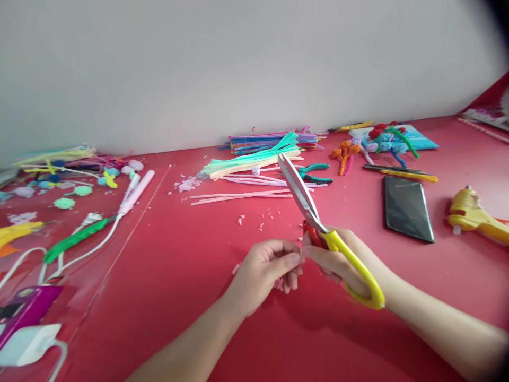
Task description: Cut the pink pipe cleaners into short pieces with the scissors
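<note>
My right hand [338,260] is wrapped round a pair of scissors [304,199] with yellow and red handles. Their blades are closed and point up and away to the left. My left hand [270,270] is pinched at thumb and forefinger, its fingertips meeting those of my right hand. What the pinch holds is too small to make out. Bits of pink pipe cleaner [279,284] show below its fingers, partly hidden by the hand. Small pink clippings [261,226] lie scattered on the red table [167,318] just beyond my hands.
Bundles of pipe cleaners [254,162] lie near the wall, with teal-handled pliers [314,174] beside them. To the right are a black phone [407,208], a yellow glue gun [473,212] and fuzzy flowers [385,140]. Leftward lie a pink corded tool [137,192] and white cables [93,254].
</note>
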`<action>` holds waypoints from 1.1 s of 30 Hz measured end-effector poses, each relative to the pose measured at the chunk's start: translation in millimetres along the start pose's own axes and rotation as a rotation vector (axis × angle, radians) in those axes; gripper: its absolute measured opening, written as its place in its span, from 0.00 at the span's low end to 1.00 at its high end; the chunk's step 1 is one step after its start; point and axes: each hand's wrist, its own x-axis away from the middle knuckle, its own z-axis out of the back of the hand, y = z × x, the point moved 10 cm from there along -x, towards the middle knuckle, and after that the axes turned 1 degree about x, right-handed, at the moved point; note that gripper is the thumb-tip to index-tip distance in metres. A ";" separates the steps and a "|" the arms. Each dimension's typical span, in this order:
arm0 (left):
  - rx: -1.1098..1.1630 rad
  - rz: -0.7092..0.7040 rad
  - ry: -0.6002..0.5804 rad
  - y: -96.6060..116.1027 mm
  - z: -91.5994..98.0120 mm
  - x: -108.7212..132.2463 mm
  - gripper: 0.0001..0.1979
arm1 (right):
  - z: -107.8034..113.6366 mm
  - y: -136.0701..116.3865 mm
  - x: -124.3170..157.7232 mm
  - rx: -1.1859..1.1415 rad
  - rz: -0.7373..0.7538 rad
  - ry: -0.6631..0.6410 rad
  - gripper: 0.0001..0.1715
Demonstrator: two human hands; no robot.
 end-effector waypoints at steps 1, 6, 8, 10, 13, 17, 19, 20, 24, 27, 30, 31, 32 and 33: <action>-0.014 0.001 0.005 -0.4 0.0 0.2 0.11 | 0.4 0.0 0.4 0.005 -0.002 0.004 0.08; -0.109 -0.056 0.086 0.7 4.3 2.4 0.10 | 4.3 0.3 0.7 0.057 0.008 0.071 0.05; -0.150 -0.094 0.142 2.4 7.8 4.0 0.09 | 4.9 1.1 0.9 0.069 0.009 0.097 0.06; -0.196 -0.129 0.193 4.1 11.0 5.5 0.08 | 4.4 1.6 0.9 0.086 0.015 0.111 0.06; -0.256 -0.149 0.215 3.8 11.3 6.2 0.06 | 3.5 0.7 0.6 0.115 0.037 0.127 0.06; -0.233 -0.157 0.207 3.1 11.7 6.1 0.07 | 5.0 -0.6 -0.8 0.174 0.067 0.123 0.06; -0.139 -0.146 0.216 2.4 17.2 5.2 0.08 | 6.7 -1.5 -1.7 0.269 0.090 0.106 0.08; -0.083 -0.141 0.229 2.5 21.7 4.5 0.08 | 8.6 -1.7 -1.9 0.351 0.101 0.109 0.09; 0.060 -0.216 0.335 12.9 47.0 2.8 0.07 | 19.3 -2.3 -0.4 0.757 0.137 0.211 0.15; 0.133 -0.306 0.420 21.8 62.5 4.4 0.06 | 15.8 -1.1 1.2 0.919 0.188 0.231 0.17; 0.183 -0.364 0.449 26.8 67.3 6.8 0.05 | 10.6 2.1 2.0 0.999 0.217 0.222 0.18; 0.193 -0.375 0.450 27.7 67.4 7.5 0.05 | 9.4 2.8 2.3 1.012 0.225 0.220 0.18; 0.203 -0.384 0.453 28.6 67.5 8.3 0.05 | 8.3 3.2 2.7 1.022 0.231 0.218 0.18; 0.210 -0.393 0.456 29.2 67.5 9.2 0.04 | 7.5 3.5 3.0 1.028 0.237 0.216 0.18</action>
